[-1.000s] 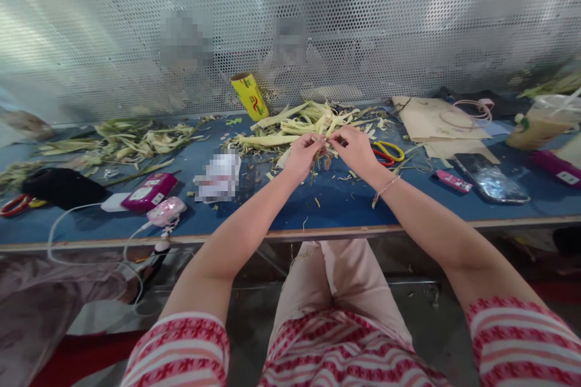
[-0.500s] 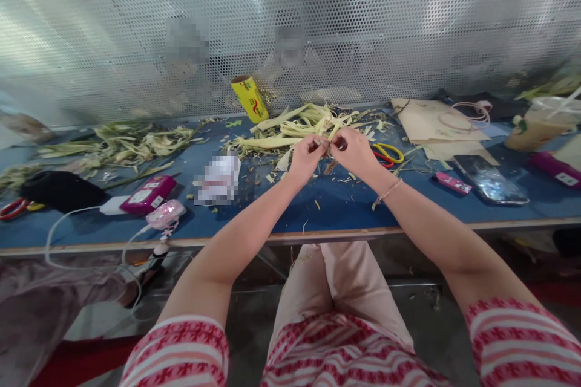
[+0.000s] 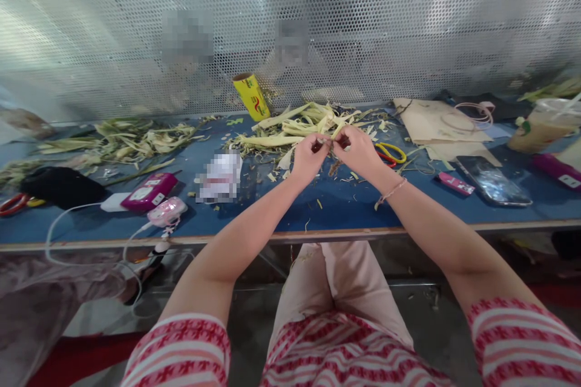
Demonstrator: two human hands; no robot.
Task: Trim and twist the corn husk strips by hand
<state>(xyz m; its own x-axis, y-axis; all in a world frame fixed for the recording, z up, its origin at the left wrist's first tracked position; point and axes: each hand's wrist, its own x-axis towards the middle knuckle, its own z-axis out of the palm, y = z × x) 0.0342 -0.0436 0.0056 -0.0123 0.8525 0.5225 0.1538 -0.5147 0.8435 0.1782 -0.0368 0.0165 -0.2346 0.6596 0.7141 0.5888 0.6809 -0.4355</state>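
Observation:
My left hand [image 3: 311, 154] and my right hand [image 3: 356, 150] meet above the table, fingertips pinched close together. Whatever small thing lies between them is too hidden to name; a dry brownish bit [image 3: 334, 166] shows just below the fingers. Right behind my hands lies a heap of pale green-yellow husk leaves [image 3: 299, 129], like corn husks, with shreds scattered around. Scissors with yellow and red handles [image 3: 391, 153] lie beside my right wrist, partly covered by it.
A yellow tube [image 3: 252, 97] stands tilted against the perforated metal screen [image 3: 363, 18]. Left are more husks [image 3: 143, 140], a magenta power bank [image 3: 149, 191] with a cable and a black pouch [image 3: 63, 189]. Right are brown paper [image 3: 420, 122], a phone [image 3: 492, 180] and a drink cup [image 3: 542, 127].
Both hands stay pinched together at nearly the same spot, with slight finger movement. The brownish bit under them shows a little more clearly. The view has shifted slightly.

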